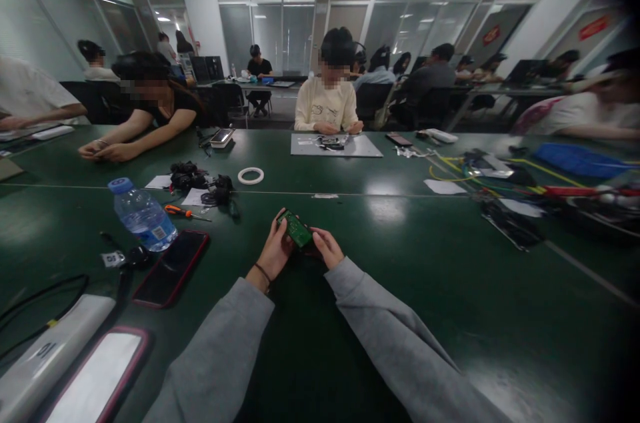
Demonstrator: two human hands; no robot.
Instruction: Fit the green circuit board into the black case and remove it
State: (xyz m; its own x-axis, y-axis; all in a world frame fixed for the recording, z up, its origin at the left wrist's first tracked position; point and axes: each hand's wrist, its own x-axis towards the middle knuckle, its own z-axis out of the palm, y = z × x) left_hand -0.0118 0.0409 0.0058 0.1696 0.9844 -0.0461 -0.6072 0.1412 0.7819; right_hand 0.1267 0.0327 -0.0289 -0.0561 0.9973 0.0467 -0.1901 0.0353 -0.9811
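A small green circuit board is held up over the table in front of me, tilted, with its component side facing me. My left hand grips its left end, thumb lying on the face and the fingers behind it. At its lower right end, my right hand holds it between thumb and fingers. Something dark shows under the board by the right fingers; I cannot make out what it is. Most of the fingertips are hidden behind the board.
On the green table to the left stand a water bottle, a phone, an orange screwdriver and bundled black cables. A white tape roll lies ahead. Wires and a blue bag lie right. Other people sit opposite.
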